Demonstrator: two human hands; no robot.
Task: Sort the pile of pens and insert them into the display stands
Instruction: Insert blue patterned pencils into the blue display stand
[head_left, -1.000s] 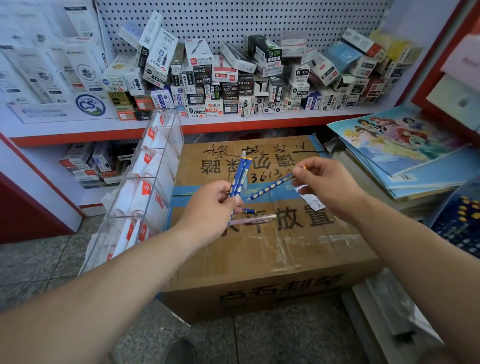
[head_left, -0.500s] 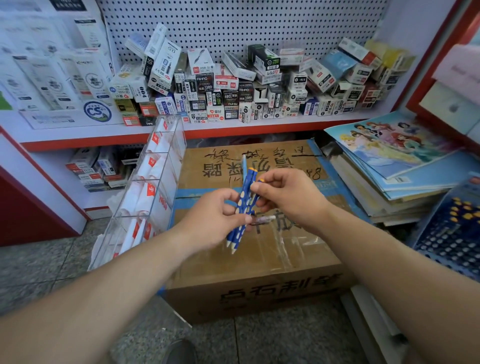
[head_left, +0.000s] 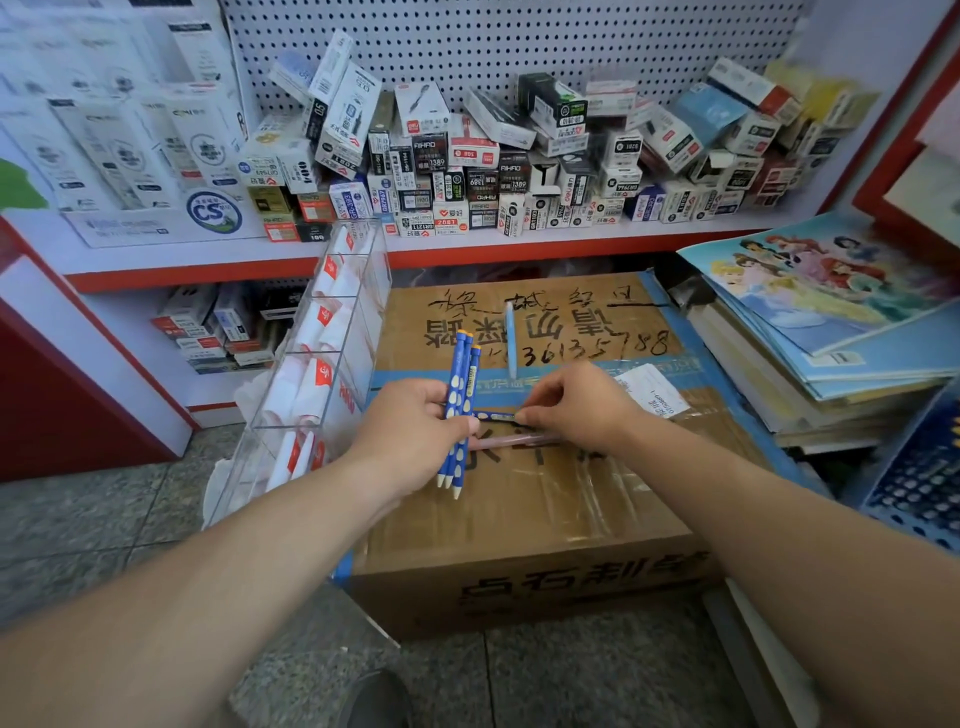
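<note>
Half a second ago my right grip (head_left: 576, 405) was up at the bundle, fingers against the pens in my left; now it is down at the cardboard carton (head_left: 545, 509), pinching the end of a lone blue pen (head_left: 493, 414) that lies flat on the carton's blue tape strip. My left grip (head_left: 410, 431) is clenched as before round three blue pens (head_left: 460, 384) with pale dots, orange ends tilted up and away, white tips toward me. The bundle hangs over the carton, just right of the clear display stand (head_left: 332, 332), whose compartments hold white items with red labels. A pink pen (head_left: 514, 441) lies on the carton just nearer me than the lone one, partly under my right palm; a light-blue pen (head_left: 510, 338) lies farther back, across the handwriting.

Black marker digits on the carton seem to read "36135788", with upside-down characters above them; the shelf boxes (head_left: 431, 150) show "AIHAO" and "1389"; a round badge (head_left: 214, 211) reads "CS"; a printed paper slip (head_left: 652, 395) beside my right wrist is too small to read.
</note>
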